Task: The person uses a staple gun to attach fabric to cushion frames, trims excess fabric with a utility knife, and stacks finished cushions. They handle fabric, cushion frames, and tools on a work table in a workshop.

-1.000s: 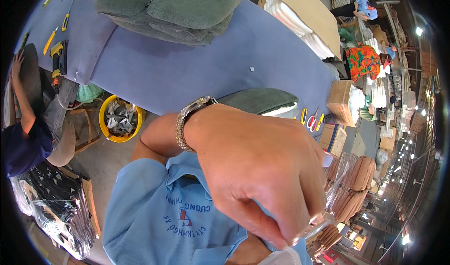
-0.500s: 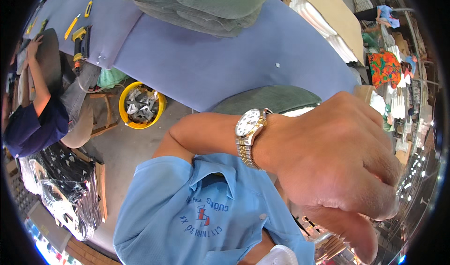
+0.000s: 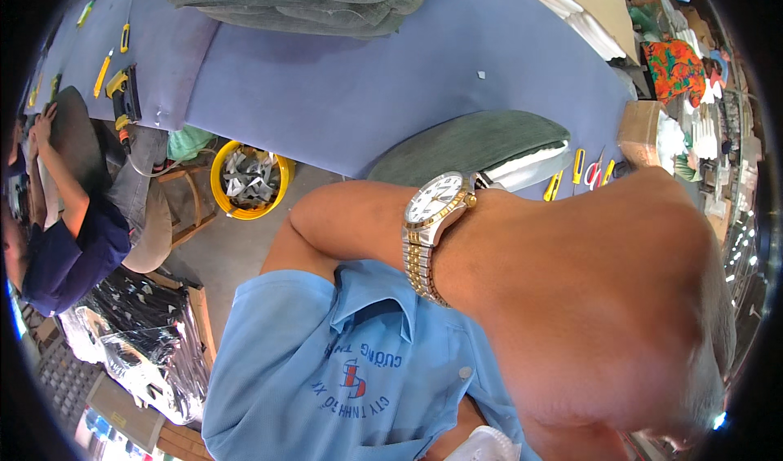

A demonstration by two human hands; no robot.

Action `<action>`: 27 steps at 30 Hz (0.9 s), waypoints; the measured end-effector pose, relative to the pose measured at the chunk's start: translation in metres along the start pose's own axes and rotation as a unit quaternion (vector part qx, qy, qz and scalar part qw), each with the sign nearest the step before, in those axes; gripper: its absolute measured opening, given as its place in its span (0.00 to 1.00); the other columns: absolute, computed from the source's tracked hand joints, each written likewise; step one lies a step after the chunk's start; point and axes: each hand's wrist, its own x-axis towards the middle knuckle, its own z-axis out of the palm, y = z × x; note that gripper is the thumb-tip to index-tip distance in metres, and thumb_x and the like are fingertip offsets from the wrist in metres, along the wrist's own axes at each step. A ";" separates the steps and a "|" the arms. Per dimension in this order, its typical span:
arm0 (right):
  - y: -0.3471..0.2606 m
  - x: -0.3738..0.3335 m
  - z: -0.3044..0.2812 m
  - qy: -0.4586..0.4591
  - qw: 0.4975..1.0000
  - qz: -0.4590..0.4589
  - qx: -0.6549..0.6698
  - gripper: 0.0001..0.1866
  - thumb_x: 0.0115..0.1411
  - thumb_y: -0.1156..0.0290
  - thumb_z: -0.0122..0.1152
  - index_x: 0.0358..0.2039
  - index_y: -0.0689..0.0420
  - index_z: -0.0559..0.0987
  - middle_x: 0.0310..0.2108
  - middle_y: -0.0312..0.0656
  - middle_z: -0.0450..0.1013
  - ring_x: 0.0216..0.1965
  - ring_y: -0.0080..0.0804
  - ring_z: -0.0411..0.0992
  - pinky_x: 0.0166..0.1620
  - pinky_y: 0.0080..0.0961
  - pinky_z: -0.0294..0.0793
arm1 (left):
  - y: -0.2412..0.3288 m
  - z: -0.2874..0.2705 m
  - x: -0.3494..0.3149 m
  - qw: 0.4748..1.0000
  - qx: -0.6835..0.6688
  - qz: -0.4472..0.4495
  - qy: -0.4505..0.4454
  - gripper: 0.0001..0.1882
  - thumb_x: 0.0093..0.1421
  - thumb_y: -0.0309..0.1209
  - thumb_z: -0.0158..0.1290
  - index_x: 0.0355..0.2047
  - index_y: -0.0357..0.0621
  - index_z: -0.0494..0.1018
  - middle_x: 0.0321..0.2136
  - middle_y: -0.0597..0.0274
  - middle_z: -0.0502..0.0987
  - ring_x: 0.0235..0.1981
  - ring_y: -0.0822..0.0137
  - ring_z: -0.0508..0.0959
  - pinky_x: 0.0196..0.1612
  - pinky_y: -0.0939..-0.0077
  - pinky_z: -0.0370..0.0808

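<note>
My left hand (image 3: 595, 298) is raised close to the camera and fills the right side of the view. A two-tone metal watch (image 3: 436, 200) with a white dial is on its wrist. The back of the hand faces me; its fingers are hidden and smeared at the far edge, so whether they hold anything does not show. Beyond the wrist lies a dark green cushion (image 3: 465, 147) with a white underside, on a blue-grey covered table (image 3: 326, 94). My right hand is out of view.
Stacked green cushions (image 3: 310, 4) sit at the table's far side. Cutters and red-handled scissors (image 3: 594, 176) lie near the right end. A yellow scrap bucket (image 3: 285, 184) stands on the floor. At left, a co-worker (image 3: 77, 224) handles a dark panel near a staple gun (image 3: 124, 98).
My left hand has moved right and nearer the camera, its fingers no longer distinguishable. The view has shifted, bringing the cutters and scissors beside the green cushion into sight.
</note>
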 end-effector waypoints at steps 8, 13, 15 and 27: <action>-0.004 0.001 0.003 0.011 1.000 0.015 0.000 0.23 0.58 0.71 0.71 0.54 0.60 0.78 0.45 0.44 0.78 0.42 0.33 0.77 0.45 0.31 0.77 | 0.002 -0.014 -0.009 0.998 -0.022 -0.049 -0.019 0.25 0.41 0.54 0.64 0.12 0.52 0.64 0.13 0.68 0.67 0.14 0.58 0.72 0.14 0.60 0.57; -0.005 -0.002 0.005 0.018 1.000 0.022 -0.002 0.23 0.59 0.71 0.71 0.54 0.60 0.78 0.44 0.43 0.78 0.41 0.32 0.77 0.44 0.31 0.78 | 0.000 -0.015 -0.007 0.998 -0.029 -0.059 -0.025 0.24 0.41 0.54 0.64 0.12 0.52 0.65 0.13 0.68 0.67 0.15 0.59 0.73 0.15 0.60 0.59; -0.006 -0.002 0.005 0.018 1.000 0.022 -0.003 0.23 0.59 0.71 0.71 0.54 0.60 0.78 0.44 0.43 0.79 0.40 0.31 0.77 0.43 0.30 0.78 | 0.001 -0.016 -0.007 0.997 -0.027 -0.060 -0.026 0.24 0.41 0.54 0.64 0.12 0.52 0.65 0.13 0.68 0.68 0.15 0.59 0.73 0.15 0.60 0.59; -0.007 -0.001 0.008 0.015 0.998 0.043 -0.038 0.22 0.59 0.70 0.71 0.54 0.60 0.78 0.42 0.41 0.79 0.37 0.29 0.78 0.40 0.29 0.79 | -0.010 -0.003 -0.020 0.998 0.024 -0.050 -0.032 0.21 0.44 0.52 0.62 0.14 0.52 0.70 0.15 0.70 0.71 0.18 0.62 0.76 0.19 0.64 0.66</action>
